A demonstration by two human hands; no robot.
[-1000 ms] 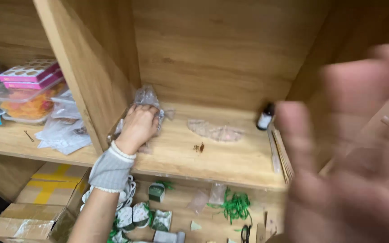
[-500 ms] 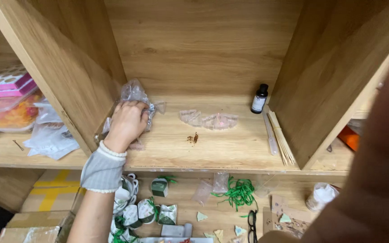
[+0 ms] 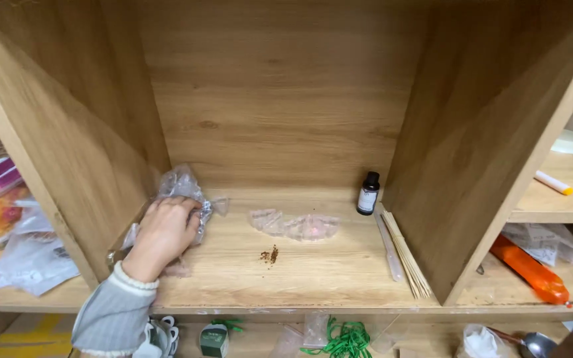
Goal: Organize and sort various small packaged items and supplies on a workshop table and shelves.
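My left hand (image 3: 164, 233) lies on a crumpled clear plastic bag (image 3: 179, 189) at the left back corner of the shelf (image 3: 319, 275), against the side wall; my grip is closed down on the bag. My right hand is hardly in view, so I cannot tell its grip. A small dark bottle (image 3: 367, 193) stands at the right back corner, with thin wooden sticks (image 3: 406, 255) along the right edge.
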